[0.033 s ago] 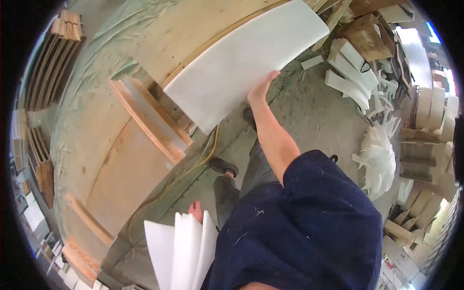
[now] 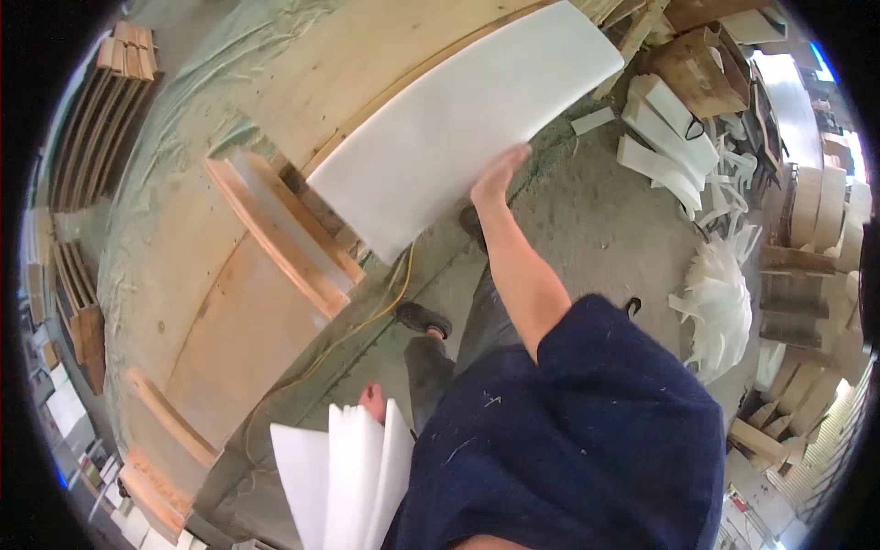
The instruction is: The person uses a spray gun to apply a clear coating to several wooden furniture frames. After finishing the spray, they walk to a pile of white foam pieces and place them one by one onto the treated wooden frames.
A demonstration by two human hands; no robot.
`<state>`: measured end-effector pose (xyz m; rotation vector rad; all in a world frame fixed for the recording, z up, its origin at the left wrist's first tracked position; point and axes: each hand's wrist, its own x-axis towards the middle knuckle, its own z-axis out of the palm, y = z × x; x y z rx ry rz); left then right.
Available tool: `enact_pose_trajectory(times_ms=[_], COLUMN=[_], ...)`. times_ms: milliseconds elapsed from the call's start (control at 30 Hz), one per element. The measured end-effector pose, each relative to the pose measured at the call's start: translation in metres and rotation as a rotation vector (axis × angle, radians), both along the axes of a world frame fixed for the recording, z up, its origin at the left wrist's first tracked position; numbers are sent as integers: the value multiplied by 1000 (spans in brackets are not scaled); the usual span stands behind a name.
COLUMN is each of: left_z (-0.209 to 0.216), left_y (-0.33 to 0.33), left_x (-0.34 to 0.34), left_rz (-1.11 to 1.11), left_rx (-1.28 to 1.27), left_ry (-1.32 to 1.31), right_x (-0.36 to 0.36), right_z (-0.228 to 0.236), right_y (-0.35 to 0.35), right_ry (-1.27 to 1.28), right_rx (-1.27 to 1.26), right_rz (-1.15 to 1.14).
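Note:
A long, curved white foam slab (image 2: 458,128) rests over the far part of the wooden bench. My right hand (image 2: 498,176) lies stretched along the slab's near edge, touching it; some of its fingers are hard to make out. At lower left, several white foam pieces (image 2: 353,477) stand bundled close against my body. Only the fingertips of my left hand (image 2: 372,401) show at the top of this bundle, curled around it; the rest is hidden behind the foam.
A curved wooden frame (image 2: 275,234) sits on the plastic-covered bench (image 2: 206,321). On the floor a yellow cord (image 2: 376,316) runs beside my feet. White foam offcuts (image 2: 720,302) and a cardboard box (image 2: 697,73) lie at right. Curved wooden parts (image 2: 101,119) are stacked far left.
The slab's near end has shifted slightly left and toward me. My right hand has moved down a little along with it, and the foam bundle has edged slightly left.

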<state>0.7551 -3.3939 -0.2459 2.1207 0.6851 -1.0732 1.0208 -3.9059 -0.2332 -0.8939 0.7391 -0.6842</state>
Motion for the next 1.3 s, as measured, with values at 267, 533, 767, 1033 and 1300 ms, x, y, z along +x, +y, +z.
enact_pose_trajectory(times_ms=[267, 533, 767, 1033, 1300], left_z=[-23, 27, 7, 70, 93], left_y=[-97, -216, -208, -232, -132], left_x=[6, 50, -3, -33, -145], left_rz=[-2, 334, 200, 539, 759], left_rx=[-57, -205, -117, -180, -259], left_ry=[78, 19, -66, -241, -435], right_x=[28, 48, 103, 14, -245], right_z=[39, 24, 48, 222, 434], right_y=[-142, -404, -344, 94, 347], right_ry=[-48, 228, 1113, -171, -1483], right_rx=[-45, 22, -843, -238, -374], right_rz=[27, -300, 10, 1725, 3555])
